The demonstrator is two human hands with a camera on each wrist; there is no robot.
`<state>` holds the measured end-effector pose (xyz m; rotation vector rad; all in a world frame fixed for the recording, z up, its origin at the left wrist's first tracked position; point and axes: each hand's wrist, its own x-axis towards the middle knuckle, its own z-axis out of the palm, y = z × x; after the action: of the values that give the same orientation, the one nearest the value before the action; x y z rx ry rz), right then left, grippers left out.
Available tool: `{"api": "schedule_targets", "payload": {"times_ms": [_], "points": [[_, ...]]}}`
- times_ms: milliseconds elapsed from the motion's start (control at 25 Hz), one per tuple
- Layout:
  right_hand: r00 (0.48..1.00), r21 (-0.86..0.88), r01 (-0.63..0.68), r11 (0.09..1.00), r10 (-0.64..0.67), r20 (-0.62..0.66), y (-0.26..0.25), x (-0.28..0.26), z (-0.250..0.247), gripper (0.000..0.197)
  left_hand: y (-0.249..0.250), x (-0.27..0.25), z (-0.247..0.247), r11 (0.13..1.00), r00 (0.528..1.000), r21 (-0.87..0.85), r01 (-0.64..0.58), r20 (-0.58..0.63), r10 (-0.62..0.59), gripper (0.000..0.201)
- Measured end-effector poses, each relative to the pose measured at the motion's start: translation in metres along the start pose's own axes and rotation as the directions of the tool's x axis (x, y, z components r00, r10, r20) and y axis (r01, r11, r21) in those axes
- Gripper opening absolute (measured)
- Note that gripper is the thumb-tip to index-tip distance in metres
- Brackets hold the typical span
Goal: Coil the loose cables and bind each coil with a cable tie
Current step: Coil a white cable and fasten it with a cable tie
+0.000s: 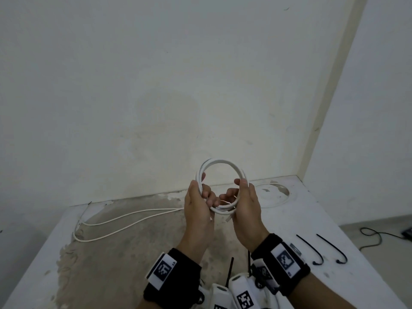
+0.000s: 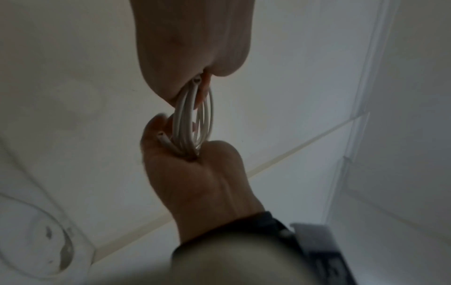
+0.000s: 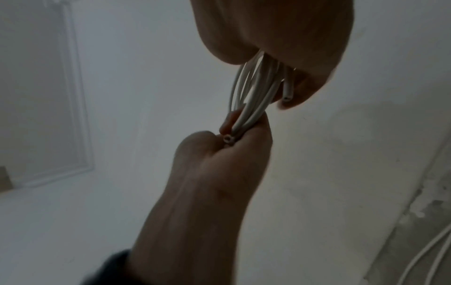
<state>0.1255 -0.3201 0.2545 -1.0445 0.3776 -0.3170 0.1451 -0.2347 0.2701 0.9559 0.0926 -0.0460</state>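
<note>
I hold a white cable coil (image 1: 223, 163) upright above the table (image 1: 66, 253), between both hands. My left hand (image 1: 201, 196) grips the coil's lower left side, fingers curled through the ring. My right hand (image 1: 242, 192) grips the right side, thumb on top of the strands. In the left wrist view the coil (image 2: 182, 119) runs edge-on from my left hand (image 2: 195, 48) down into the right hand (image 2: 195, 169). The right wrist view shows the coil (image 3: 251, 90) with a cut end (image 3: 228, 138) poking out by the left hand (image 3: 219, 173). Two black cable ties (image 1: 312, 250) lie on the table to the right.
A long loose white cable (image 1: 124, 219) lies in loops on the table's left part. A thinner white loop (image 1: 276, 197) lies by the far right corner against the wall. More black ties (image 1: 230, 270) lie near my wrists. A black cord (image 1: 376, 239) runs on the floor right of the table edge.
</note>
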Motion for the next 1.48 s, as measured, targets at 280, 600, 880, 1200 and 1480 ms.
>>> {"api": "schedule_targets", "payload": {"times_ms": [280,600,880,1200,1480], "points": [[0.977,0.318,-0.178,0.931,0.13,0.167,-0.011,0.007,-0.006,0.023,-0.002,-0.014,-0.008,0.885,0.977,0.419,-0.203,0.147,0.154,0.029],[0.988,0.01,0.056,0.998,-0.057,0.141,-0.024,0.015,-0.022,0.024,0.018,0.003,-0.017,0.892,0.953,0.453,-0.01,0.273,-0.128,0.028],[0.953,-0.237,0.159,0.958,-0.087,0.289,-0.011,-0.001,-0.047,0.03,0.032,0.019,-0.006,0.774,0.872,0.598,0.209,0.244,-0.425,0.049],[0.941,-0.428,0.12,0.896,0.034,0.337,-0.006,0.007,-0.106,0.048,0.008,0.02,0.007,0.714,0.909,0.7,-0.005,0.301,-0.289,0.041],[0.987,-0.994,-0.015,0.106,0.163,0.003,0.033,0.083,-0.291,0.028,0.009,0.021,0.013,0.668,0.896,0.741,-0.071,0.342,-0.285,0.041]]}}
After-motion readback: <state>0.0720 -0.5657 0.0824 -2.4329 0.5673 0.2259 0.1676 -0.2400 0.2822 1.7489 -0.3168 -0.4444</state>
